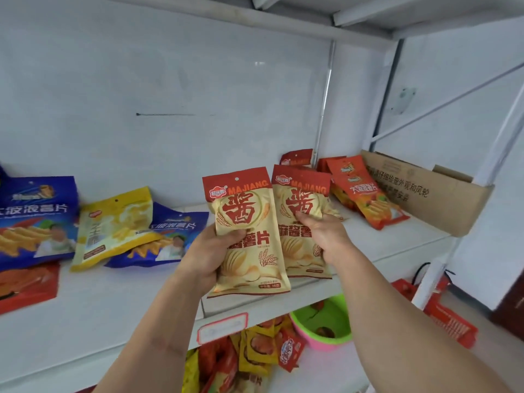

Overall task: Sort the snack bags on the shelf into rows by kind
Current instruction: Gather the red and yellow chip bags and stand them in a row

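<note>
Gripping one beige, red-topped foil chip bag (247, 234) each, left hand (208, 252) lifts its bag above the white shelf's (113, 304) front edge; right hand (326, 236) pinches the twin bag (300, 211), w/ orange bags (365, 194) behind. Risk: slick foil could slip, dropping bags below.

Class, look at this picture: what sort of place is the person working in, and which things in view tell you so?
Probably a small shop or its stockroom. White metal shelves hold many packaged snack bags, a price label is fixed to the shelf edge, and a cardboard carton sits at the end.
</note>
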The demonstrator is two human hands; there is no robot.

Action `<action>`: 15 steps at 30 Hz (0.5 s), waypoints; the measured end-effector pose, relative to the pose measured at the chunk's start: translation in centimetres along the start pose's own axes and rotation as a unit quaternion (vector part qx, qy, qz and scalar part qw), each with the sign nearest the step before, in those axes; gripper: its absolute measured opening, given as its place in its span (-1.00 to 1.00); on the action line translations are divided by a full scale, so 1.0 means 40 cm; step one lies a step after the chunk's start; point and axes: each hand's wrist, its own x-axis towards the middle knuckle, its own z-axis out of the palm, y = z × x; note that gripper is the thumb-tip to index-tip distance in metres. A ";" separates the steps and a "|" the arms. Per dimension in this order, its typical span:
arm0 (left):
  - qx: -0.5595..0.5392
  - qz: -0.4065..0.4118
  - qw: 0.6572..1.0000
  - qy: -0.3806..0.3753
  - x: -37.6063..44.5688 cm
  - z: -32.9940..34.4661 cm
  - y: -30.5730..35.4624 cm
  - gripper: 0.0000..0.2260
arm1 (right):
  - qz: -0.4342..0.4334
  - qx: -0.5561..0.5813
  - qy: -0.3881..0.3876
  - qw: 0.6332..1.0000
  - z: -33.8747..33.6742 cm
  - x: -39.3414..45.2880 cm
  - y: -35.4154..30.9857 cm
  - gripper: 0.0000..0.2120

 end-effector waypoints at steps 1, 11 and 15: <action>0.001 0.000 1.000 -0.003 0.016 0.019 -0.003 -0.76 | -0.001 0.003 0.001 1.000 -0.017 0.017 -0.002 -0.79; 0.014 -0.004 1.000 -0.001 0.170 0.160 -0.028 -0.77 | -0.026 0.000 -0.007 1.000 -0.156 0.204 -0.015 -0.87; 0.029 0.006 0.999 0.027 0.208 0.213 -0.048 -0.78 | -0.043 -0.018 -0.037 0.998 -0.207 0.289 -0.011 -0.81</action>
